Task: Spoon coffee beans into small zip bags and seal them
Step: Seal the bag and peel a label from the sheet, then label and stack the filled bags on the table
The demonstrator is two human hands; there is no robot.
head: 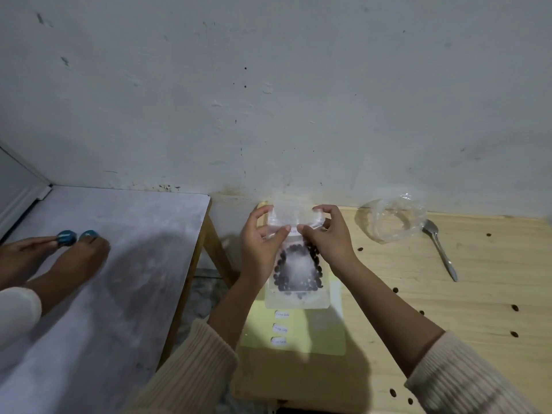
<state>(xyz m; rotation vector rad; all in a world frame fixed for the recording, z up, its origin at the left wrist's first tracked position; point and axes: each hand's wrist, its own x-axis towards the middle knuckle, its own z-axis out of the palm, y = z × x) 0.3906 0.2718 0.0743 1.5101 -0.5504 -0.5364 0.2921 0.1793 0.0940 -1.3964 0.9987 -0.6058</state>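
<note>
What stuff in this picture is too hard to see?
Head view:
Seal of the zip bag: the left hand and right hand pinch over it, so closed or open is unclear.
Writing on the white labels: too small and blurred.
Inside the crumpled clear bag by the spoon: lost in glare.
Owner of the bare feet: cut off by the left edge.

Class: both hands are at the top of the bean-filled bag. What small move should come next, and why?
Probably press the zip shut along its length. The left hand and right hand pinch the top of the zip bag, beans are inside, and the spoon lies aside.
</note>
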